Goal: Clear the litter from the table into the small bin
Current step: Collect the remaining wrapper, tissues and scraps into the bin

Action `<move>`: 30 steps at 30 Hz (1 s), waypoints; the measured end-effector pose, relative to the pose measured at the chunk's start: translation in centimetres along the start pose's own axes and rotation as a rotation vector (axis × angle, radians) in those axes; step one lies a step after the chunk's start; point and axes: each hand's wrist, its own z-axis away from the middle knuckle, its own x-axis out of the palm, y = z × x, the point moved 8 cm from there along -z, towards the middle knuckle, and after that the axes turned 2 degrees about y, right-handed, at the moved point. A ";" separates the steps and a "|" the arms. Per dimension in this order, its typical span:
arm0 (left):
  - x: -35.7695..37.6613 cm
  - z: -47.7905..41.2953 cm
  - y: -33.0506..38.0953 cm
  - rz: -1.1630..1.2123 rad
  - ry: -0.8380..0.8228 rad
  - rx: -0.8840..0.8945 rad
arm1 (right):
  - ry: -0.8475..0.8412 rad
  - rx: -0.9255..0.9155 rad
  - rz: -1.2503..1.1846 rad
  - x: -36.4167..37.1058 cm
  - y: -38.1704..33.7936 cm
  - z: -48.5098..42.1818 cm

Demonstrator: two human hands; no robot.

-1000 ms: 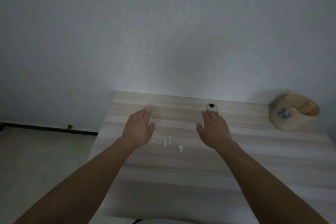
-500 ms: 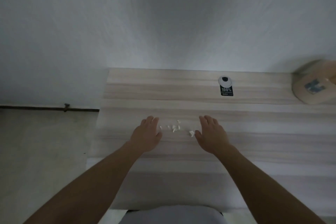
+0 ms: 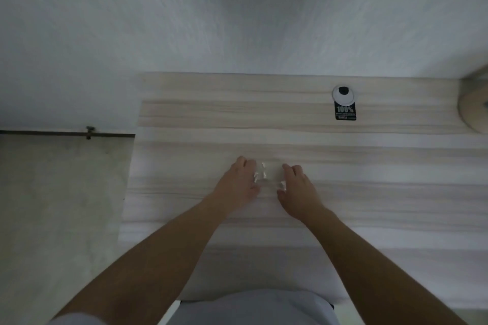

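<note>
Calling this barely started: on the table (image 3: 169, 166) my left hand (image 3: 237, 183) lies with fingers loosely spread, gripping nothing as far as I can see. White litter scraps (image 3: 264, 175) sit between it and my right hand (image 3: 299, 188), equally relaxed and empty. The small bin (image 3: 474, 111) waits far right, well apart.

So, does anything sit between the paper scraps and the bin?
Nothing visible does. Bare tabletop runs from the scraps, between the left hand and right hand, to the bin at the frame's right edge. The black tag sits farther back, off that path.
</note>
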 end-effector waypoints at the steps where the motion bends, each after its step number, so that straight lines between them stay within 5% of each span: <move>1: 0.1 -0.2 0.2 0.022 0.009 0.008 | -0.001 -0.011 -0.007 0.0 -0.2 -0.4; 13: -0.1 -1.8 0.6 0.049 0.125 0.121 | 0.018 -0.060 -0.028 -0.1 -0.1 -1.8; 30: -1.8 1.7 -5.3 0.108 0.196 -0.034 | -0.010 -0.137 -0.023 1.1 -3.7 -4.3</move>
